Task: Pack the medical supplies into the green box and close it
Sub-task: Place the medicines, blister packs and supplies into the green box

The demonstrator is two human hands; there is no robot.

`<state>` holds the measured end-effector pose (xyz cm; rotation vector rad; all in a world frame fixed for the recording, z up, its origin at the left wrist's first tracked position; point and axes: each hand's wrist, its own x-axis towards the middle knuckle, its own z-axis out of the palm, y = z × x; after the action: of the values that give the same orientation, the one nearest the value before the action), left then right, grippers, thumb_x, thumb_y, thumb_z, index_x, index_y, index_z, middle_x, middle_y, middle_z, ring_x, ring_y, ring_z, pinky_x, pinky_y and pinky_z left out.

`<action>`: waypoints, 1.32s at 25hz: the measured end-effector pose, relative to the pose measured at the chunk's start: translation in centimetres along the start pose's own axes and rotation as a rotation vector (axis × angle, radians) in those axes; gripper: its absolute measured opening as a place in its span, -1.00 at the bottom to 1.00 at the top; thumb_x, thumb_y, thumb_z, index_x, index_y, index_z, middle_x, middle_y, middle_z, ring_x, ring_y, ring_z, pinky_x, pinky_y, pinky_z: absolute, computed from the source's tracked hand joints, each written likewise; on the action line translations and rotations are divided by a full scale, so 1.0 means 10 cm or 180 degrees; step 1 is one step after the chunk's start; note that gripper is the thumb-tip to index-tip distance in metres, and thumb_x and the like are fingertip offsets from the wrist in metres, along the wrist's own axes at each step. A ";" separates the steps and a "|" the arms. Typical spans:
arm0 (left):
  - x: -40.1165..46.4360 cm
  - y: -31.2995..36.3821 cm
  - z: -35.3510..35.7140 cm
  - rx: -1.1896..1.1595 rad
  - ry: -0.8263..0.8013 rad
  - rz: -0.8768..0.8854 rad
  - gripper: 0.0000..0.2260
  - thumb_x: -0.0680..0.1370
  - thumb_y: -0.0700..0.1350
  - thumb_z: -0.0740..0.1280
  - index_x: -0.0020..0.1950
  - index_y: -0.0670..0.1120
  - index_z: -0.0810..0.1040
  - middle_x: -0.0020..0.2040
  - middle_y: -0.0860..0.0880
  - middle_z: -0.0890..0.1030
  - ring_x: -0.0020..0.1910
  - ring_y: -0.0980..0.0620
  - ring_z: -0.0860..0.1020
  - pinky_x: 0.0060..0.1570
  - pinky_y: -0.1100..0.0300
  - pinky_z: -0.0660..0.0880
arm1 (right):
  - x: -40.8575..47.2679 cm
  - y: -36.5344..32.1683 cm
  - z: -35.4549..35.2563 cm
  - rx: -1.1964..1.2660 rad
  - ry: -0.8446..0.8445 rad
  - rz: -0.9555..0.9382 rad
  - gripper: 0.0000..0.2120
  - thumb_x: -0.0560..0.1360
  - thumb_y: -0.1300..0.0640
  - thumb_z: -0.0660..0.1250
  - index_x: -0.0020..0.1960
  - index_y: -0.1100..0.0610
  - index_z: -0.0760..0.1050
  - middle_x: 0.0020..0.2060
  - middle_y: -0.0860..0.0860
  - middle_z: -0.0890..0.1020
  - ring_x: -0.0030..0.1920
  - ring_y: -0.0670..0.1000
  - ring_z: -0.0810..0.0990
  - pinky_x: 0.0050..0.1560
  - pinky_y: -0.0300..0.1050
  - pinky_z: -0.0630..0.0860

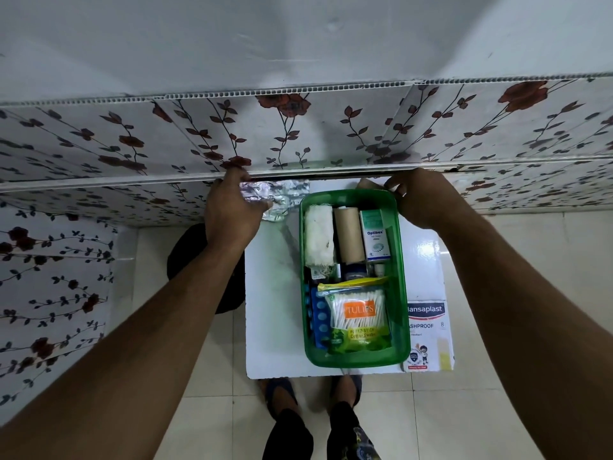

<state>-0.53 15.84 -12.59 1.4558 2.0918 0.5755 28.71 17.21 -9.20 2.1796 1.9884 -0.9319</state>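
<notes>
The green box (355,358) sits open on the white table (275,327), already packed with cotton swabs (360,322), rolls and a small carton, while the Hansaplast box (429,336) lies just right of it, unpacked. At the far left, the left hand (232,210) pinches foil blister strips (282,197), probably to pack next. Both arms reach far forward; the right hand (418,200) curls at the box's far right rim, whether gripping anything I cannot tell.

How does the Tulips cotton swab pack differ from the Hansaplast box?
The Tulips cotton swab pack is a soft clear bag lying inside the green box; the Hansaplast box is stiff white cardboard lying outside it, on the white table. The pack shows orange and green; the box blue and red. Both lie flat, labels up.
</notes>
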 end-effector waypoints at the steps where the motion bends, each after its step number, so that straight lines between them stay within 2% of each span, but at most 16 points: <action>1: -0.03 0.00 -0.04 -0.0009 -0.0063 0.0009 -0.61 0.35 -0.04 0.54 0.13 -0.02 0.56 0.06 -0.07 0.64 0.04 -0.08 0.58 -0.06 0.15 0.45 | -0.01 0.00 0.01 -0.0025 -0.0036 0.0013 -0.72 0.55 0.07 0.29 0.21 0.11 0.59 0.07 0.17 0.67 0.05 0.16 0.61 0.05 -0.04 0.53; 3: -0.12 0.04 -0.17 0.0008 -0.0123 -0.0010 -0.81 0.44 -0.01 0.44 0.00 -0.05 0.66 -0.04 -0.10 0.69 -0.02 -0.08 0.62 -0.08 0.17 0.45 | -0.05 0.00 0.00 -0.0071 -0.0106 0.0074 -0.71 0.55 0.08 0.26 0.21 0.14 0.59 0.06 0.18 0.68 0.06 0.18 0.61 0.06 -0.02 0.53; 5: -0.27 0.14 -0.37 -0.0132 -0.0059 -0.0223 -0.86 0.49 -0.04 0.38 -0.14 -0.07 0.68 -0.22 -0.10 0.67 -0.18 -0.06 0.61 -0.22 0.19 0.40 | -0.12 0.02 -0.02 -0.0004 -0.0083 0.0187 -0.68 0.55 0.02 0.24 0.19 0.15 0.59 0.01 0.18 0.70 0.05 0.19 0.62 0.08 0.02 0.54; 6: -0.37 0.20 -0.50 -0.0310 -0.0014 -0.0416 -0.87 0.49 -0.08 0.36 -0.14 -0.08 0.68 -0.26 -0.07 0.66 -0.25 -0.02 0.58 -0.26 0.21 0.38 | -0.19 0.02 -0.04 0.0058 -0.0021 0.0257 -0.65 0.54 -0.06 0.23 0.16 0.14 0.59 -0.04 0.17 0.71 0.02 0.19 0.63 0.06 0.02 0.55; 8: -0.59 0.35 -0.74 -0.0864 -0.0028 -0.0871 -0.91 0.48 -0.18 0.36 -0.10 -0.08 0.67 -0.26 0.00 0.66 -0.30 0.05 0.56 -0.25 0.22 0.42 | -0.38 0.02 -0.10 0.0185 0.0236 0.0369 -0.51 0.51 -0.26 0.15 0.08 0.10 0.61 -0.16 0.12 0.72 -0.07 0.16 0.64 -0.04 -0.06 0.53; 10: -0.86 0.56 -0.89 -0.1409 -0.0334 -0.1207 -0.91 0.48 -0.23 0.37 -0.08 -0.08 0.63 -0.19 -0.01 0.68 -0.29 0.05 0.60 -0.25 0.17 0.53 | -0.63 0.01 -0.15 0.0371 0.0478 0.0469 -0.33 0.41 -0.40 0.01 0.04 0.08 0.61 -0.22 0.07 0.71 -0.11 0.15 0.63 -0.12 -0.10 0.46; 12: -1.08 0.77 -0.86 -0.1642 -0.0802 -0.1413 -0.95 0.50 -0.24 0.37 -0.13 -0.11 0.59 -0.19 -0.05 0.67 -0.28 0.01 0.63 -0.27 0.10 0.61 | -0.85 -0.02 -0.22 0.0613 0.0605 0.0525 -0.34 0.37 -0.32 0.01 0.08 0.11 0.61 -0.22 0.06 0.67 -0.07 0.18 0.62 -0.10 -0.09 0.44; 13: -1.17 0.86 -0.79 -0.1551 -0.0928 -0.1410 -0.93 0.51 -0.22 0.37 -0.18 -0.11 0.56 -0.24 -0.05 0.65 -0.30 -0.01 0.61 -0.25 0.08 0.62 | -0.95 -0.03 -0.24 0.0724 0.0639 0.0539 -0.44 0.42 -0.24 0.09 0.10 0.12 0.60 -0.23 0.04 0.65 -0.06 0.17 0.62 -0.07 -0.08 0.45; 15: -1.27 0.95 -0.60 -0.0963 -0.0959 -0.1097 -0.86 0.49 -0.11 0.40 -0.25 -0.09 0.54 -0.33 -0.04 0.61 -0.32 -0.03 0.58 -0.18 0.03 0.59 | -1.09 -0.01 -0.25 0.0847 0.0674 0.0569 -0.68 0.51 -0.04 0.24 0.13 0.10 0.60 -0.20 0.02 0.65 -0.05 0.15 0.63 -0.04 -0.06 0.48; 16: -1.30 0.97 -0.50 -0.0680 -0.0932 -0.0927 -0.85 0.47 -0.05 0.41 -0.25 -0.08 0.54 -0.33 -0.03 0.62 -0.29 -0.05 0.59 -0.14 0.00 0.58 | -1.14 0.00 -0.25 0.0893 0.0691 0.0565 -0.72 0.51 0.03 0.28 0.15 0.08 0.60 -0.16 0.02 0.68 -0.05 0.13 0.63 -0.03 -0.06 0.49; 20: -1.31 0.97 -0.32 0.0219 -0.0657 -0.0503 -0.81 0.43 0.07 0.43 -0.19 -0.01 0.52 -0.19 0.01 0.65 -0.14 -0.08 0.61 -0.12 0.04 0.54 | -1.23 0.06 -0.22 0.1099 0.0747 0.0540 -0.73 0.47 0.07 0.34 0.17 0.04 0.58 -0.05 0.01 0.69 -0.06 0.10 0.63 -0.02 -0.06 0.52; 25: -1.33 1.00 -0.39 0.1351 -0.0369 0.0345 -0.62 0.43 0.24 0.40 -0.09 -0.08 0.60 -0.18 -0.09 0.67 -0.20 -0.14 0.63 -0.29 0.09 0.50 | -1.32 0.09 -0.20 0.1206 0.0764 0.0496 -0.71 0.47 0.06 0.36 0.18 0.03 0.58 -0.04 0.00 0.70 -0.07 0.07 0.63 0.00 -0.04 0.53; 26: -1.31 0.99 -0.42 0.1456 -0.0312 0.0506 -0.62 0.44 0.22 0.39 -0.02 -0.08 0.61 -0.13 -0.10 0.68 -0.16 -0.14 0.63 -0.27 0.07 0.53 | -1.34 0.08 -0.20 0.1193 0.0775 0.0495 -0.71 0.47 0.04 0.36 0.18 0.03 0.58 -0.05 0.00 0.70 -0.08 0.07 0.63 -0.02 -0.05 0.53; 28: -1.25 0.94 -0.44 0.1580 -0.0456 0.0919 -0.57 0.44 0.18 0.42 0.20 -0.04 0.57 0.12 -0.13 0.61 0.07 -0.16 0.56 -0.06 -0.01 0.54 | -1.40 0.00 -0.22 0.1211 0.0849 0.0468 -0.74 0.49 -0.01 0.35 0.13 0.05 0.59 -0.09 -0.01 0.70 -0.12 0.06 0.62 -0.07 -0.07 0.52; 30: -1.17 0.87 -0.37 0.2009 -0.0873 0.1340 -0.35 0.38 0.23 0.45 0.40 0.03 0.43 0.43 -0.16 0.37 0.36 -0.22 0.33 0.21 -0.12 0.39 | -1.43 -0.13 -0.20 0.1258 0.0940 0.0419 -0.74 0.50 -0.06 0.33 0.07 0.07 0.62 -0.14 -0.01 0.70 -0.16 0.05 0.63 -0.11 -0.08 0.52; 33: -1.05 0.79 -0.22 0.2571 -0.1138 0.1432 -0.15 0.31 0.30 0.45 0.52 0.13 0.21 0.58 -0.18 0.07 0.50 -0.28 0.08 0.33 -0.24 0.26 | -1.39 -0.37 -0.07 0.0949 0.1094 0.0388 -0.66 0.51 -0.16 0.24 -0.01 0.07 0.63 -0.19 0.00 0.69 -0.18 0.09 0.63 -0.19 -0.09 0.52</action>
<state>6.74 8.46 -4.24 2.2879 1.7690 -0.4362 25.65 5.80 -0.96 2.7560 1.9180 -0.9429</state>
